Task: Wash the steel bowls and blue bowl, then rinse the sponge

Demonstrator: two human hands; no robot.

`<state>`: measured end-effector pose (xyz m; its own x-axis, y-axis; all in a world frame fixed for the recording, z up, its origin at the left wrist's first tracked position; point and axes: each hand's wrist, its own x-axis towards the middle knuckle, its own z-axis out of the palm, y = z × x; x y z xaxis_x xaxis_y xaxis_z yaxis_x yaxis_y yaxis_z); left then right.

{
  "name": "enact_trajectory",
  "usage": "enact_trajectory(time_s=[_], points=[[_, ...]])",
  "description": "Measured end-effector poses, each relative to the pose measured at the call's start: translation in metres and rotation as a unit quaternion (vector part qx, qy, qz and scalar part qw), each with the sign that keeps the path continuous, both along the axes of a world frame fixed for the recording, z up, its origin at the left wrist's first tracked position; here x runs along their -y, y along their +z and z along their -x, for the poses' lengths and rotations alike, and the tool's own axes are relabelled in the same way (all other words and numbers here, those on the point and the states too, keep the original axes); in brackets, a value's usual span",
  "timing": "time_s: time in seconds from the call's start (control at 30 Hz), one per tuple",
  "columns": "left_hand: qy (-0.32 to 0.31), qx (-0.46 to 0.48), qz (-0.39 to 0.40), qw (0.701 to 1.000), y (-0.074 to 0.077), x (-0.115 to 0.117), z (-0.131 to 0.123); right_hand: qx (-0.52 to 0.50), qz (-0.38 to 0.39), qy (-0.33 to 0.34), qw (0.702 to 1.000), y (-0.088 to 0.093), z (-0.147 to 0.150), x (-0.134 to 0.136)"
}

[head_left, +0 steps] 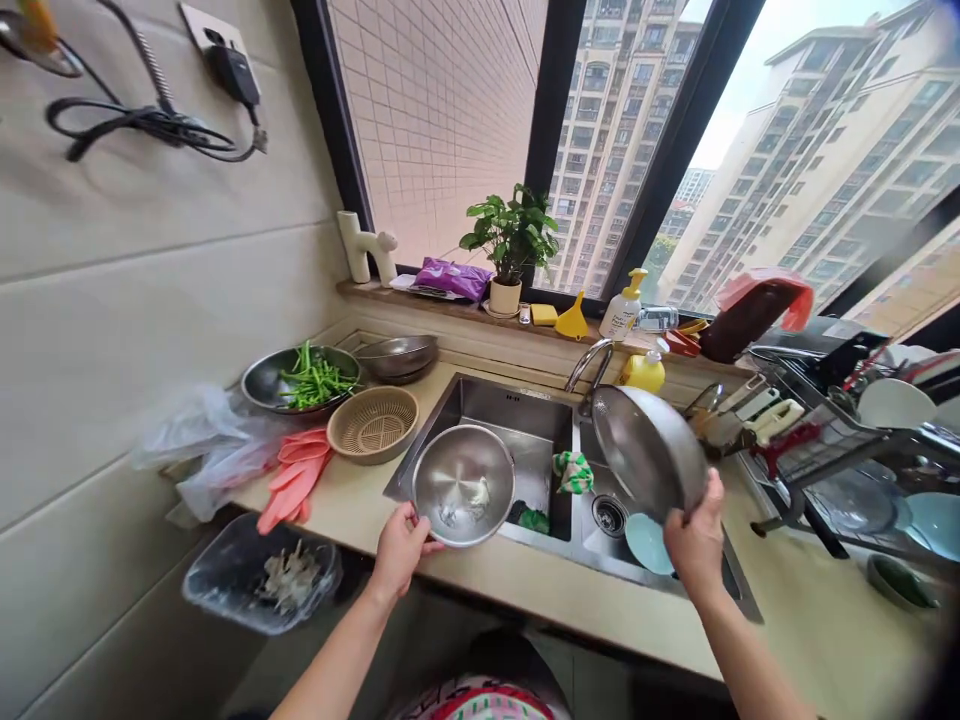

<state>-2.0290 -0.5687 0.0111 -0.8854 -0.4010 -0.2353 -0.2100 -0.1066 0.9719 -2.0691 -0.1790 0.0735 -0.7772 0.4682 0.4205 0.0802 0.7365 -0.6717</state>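
Left hand [403, 548] grips a steel bowl [465, 480] mid-frame, right hand [696, 535] a tilted basin [651, 450]: apparently a two-vessel handling step, next demanding steadiness.

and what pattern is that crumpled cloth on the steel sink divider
The crumpled cloth is green and white, apparently checked; the head view shows it.

Dark-framed windows [551, 120] facing apartment towers [847, 130] let daylight onto a pale tiled wall [97, 340] and beige countertop [570, 604]
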Motion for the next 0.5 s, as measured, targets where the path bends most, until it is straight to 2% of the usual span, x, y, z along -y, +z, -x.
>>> enact_trajectory(time_s=[0.03,0.1,0.17,0.23,0.33,0.4,0.47,0.5], points=[[0.003,-0.015,0.076,0.997,0.001,-0.005,0.019,-0.010,-0.075,0.025,0.997,-0.002,0.024,-0.002],[-0.002,-0.050,0.244,0.969,0.002,-0.013,0.051,0.001,-0.183,0.094,0.979,-0.013,0.060,-0.006],[-0.023,-0.059,0.379,0.923,0.004,-0.015,0.075,0.053,-0.244,0.146,0.957,-0.030,0.081,-0.010],[-0.046,-0.038,0.463,0.885,0.007,-0.012,0.093,0.088,-0.273,0.174,0.942,-0.046,0.089,-0.015],[-0.077,-0.001,0.529,0.845,0.010,-0.004,0.114,0.061,-0.279,0.167,0.944,-0.061,0.088,-0.020],[-0.106,0.009,0.548,0.830,0.008,0.000,0.129,0.052,-0.278,0.155,0.946,-0.064,0.087,-0.021],[-0.145,0.013,0.532,0.834,-0.002,0.003,0.145,0.068,-0.278,0.155,0.946,-0.060,0.087,-0.021],[-0.159,0.023,0.498,0.852,-0.010,0.004,0.153,0.070,-0.272,0.156,0.947,-0.055,0.088,-0.021]])
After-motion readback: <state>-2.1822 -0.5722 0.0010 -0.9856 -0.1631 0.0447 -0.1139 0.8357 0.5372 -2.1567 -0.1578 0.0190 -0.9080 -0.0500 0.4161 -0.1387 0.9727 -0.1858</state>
